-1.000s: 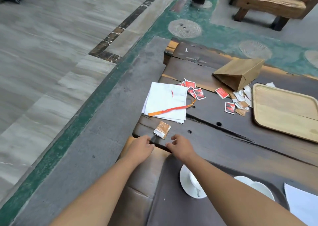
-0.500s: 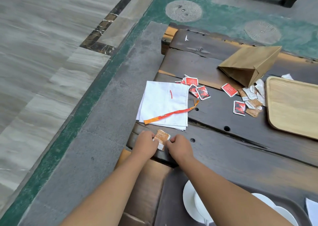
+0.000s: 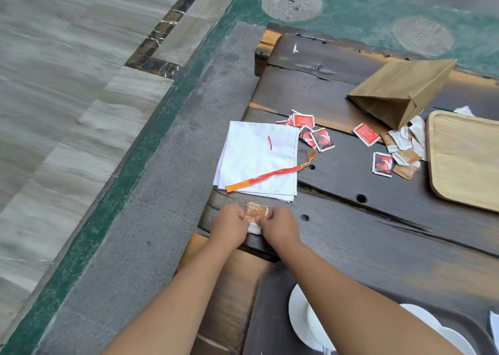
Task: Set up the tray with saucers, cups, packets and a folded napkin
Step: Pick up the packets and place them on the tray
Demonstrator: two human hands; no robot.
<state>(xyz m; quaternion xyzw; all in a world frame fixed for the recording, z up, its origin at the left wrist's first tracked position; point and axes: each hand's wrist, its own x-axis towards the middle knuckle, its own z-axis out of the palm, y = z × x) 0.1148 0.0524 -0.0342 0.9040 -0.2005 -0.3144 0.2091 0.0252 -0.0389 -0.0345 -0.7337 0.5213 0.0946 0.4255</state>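
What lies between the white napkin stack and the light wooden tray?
In the head view, loose red packets and brown and white packets on the dark table.

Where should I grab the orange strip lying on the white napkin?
Pinch the orange strip at its right end, coming from the right. That end pokes past the napkin's edge and seems to curl up off the table, so it is easy to get under. The rest lies flat on the cloth.
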